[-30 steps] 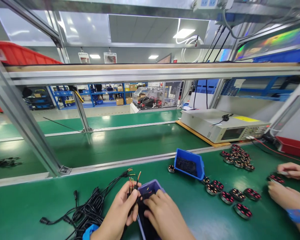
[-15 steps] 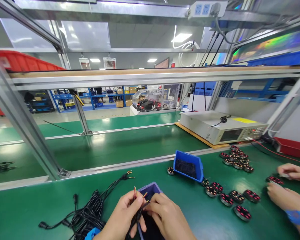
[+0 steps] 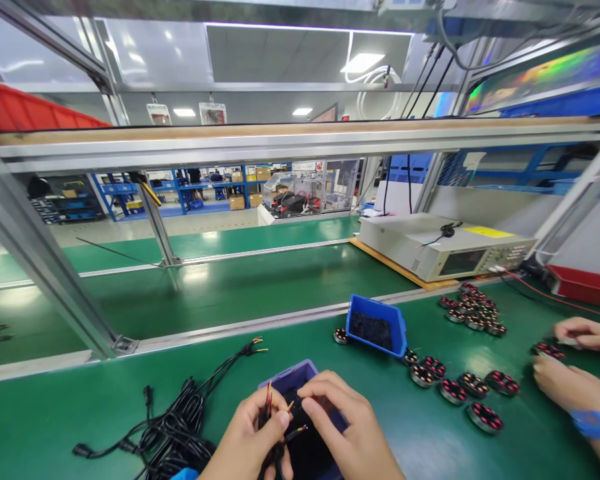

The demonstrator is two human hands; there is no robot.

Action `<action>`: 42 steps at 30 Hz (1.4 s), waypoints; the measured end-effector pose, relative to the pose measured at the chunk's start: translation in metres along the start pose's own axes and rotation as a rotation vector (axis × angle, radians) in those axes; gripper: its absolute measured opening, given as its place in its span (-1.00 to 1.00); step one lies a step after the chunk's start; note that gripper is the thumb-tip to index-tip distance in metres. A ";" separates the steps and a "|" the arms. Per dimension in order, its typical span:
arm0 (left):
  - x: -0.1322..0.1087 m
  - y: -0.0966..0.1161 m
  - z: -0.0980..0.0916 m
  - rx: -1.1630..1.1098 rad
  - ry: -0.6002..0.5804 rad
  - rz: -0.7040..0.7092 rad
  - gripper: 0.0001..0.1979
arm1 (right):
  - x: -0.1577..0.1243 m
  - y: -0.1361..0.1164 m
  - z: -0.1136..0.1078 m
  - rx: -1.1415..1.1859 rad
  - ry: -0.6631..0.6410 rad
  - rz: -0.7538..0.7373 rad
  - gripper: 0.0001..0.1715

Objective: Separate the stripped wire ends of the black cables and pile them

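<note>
My left hand (image 3: 253, 433) is closed on a bunch of black cables (image 3: 275, 453). Their stripped ends stick up past the thumb as thin red, yellow and orange wires (image 3: 269, 397). Beside it, my right hand (image 3: 343, 427) has thumb and forefinger brought together close to the wire tips; whatever is between them is too small to make out. Under both hands stands a purple bin (image 3: 300, 370) with dark contents, partly hidden by the hands. To the left lies a heap of black cables (image 3: 180, 420) with round connectors and bare wire ends.
A blue bin (image 3: 377, 323) of small black pieces stands ahead. Several motor stators (image 3: 453, 391) with copper and red windings lie to the right. A co-worker's hands (image 3: 565, 380) handle another stator at the right edge. Behind them sits a grey bench instrument (image 3: 440, 250).
My right hand has drawn slightly right and up, away from the cables in my left hand. The view has shifted a little; the co-worker's hands stay at the stator.
</note>
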State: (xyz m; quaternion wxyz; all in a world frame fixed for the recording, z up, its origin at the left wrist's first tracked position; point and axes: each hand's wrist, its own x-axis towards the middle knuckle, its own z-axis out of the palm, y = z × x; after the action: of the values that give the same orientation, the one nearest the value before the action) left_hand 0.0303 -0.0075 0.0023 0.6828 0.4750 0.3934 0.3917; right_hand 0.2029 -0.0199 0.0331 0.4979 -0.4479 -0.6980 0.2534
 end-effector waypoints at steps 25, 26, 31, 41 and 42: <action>-0.006 0.014 0.002 0.062 0.009 0.024 -0.51 | 0.004 -0.009 -0.001 0.064 -0.087 0.081 -0.61; -0.007 0.014 0.002 0.061 0.009 0.024 -0.51 | 0.003 -0.008 -0.001 0.053 -0.099 0.074 -0.61; -0.007 0.014 0.001 0.041 -0.005 0.031 -0.52 | 0.002 0.003 0.002 -0.037 -0.045 -0.140 -0.75; -0.008 0.017 0.001 0.062 0.009 0.012 -0.53 | 0.003 0.005 -0.001 -0.062 0.068 -0.102 -0.71; -0.008 0.016 0.001 0.066 0.001 0.012 -0.53 | 0.003 0.004 -0.001 -0.049 0.049 -0.070 -0.68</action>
State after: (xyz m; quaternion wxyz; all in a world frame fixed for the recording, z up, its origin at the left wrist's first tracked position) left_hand 0.0252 -0.0107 0.0193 0.6641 0.4994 0.4036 0.3830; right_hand 0.2045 -0.0156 0.0317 0.5121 -0.4414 -0.7070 0.2076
